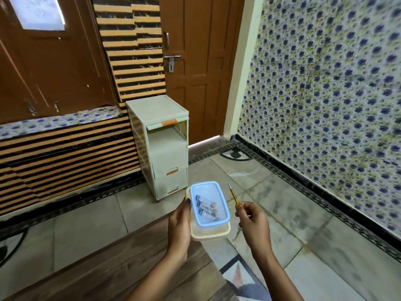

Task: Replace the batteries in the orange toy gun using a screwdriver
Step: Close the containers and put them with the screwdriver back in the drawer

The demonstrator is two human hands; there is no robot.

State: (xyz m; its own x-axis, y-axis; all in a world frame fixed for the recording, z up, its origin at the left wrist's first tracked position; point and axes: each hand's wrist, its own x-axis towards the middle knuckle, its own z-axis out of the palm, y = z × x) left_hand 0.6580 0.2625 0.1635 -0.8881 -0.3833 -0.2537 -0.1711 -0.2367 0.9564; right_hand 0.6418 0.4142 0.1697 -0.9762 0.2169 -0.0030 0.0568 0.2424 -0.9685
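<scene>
The box point(208, 232) is cream with a blue-rimmed clear lid point(206, 190); the screwdriver point(234, 197) looks yellow, though blurred. The drawer unit point(169, 153) is pale cream with orange handles point(172, 171), the wall point(325, 94) blue-flowered.

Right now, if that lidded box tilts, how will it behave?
Box looks rigid plastic, probably light: the left hand holds it by one side. Batteries inside lie loose, likely to roll and shift. Lid seems seated; spills unlikely.

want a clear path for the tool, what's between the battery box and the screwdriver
Nothing: the stretch between the box and the screwdriver is bare, with only floor tile behind it, in the head view.
</scene>
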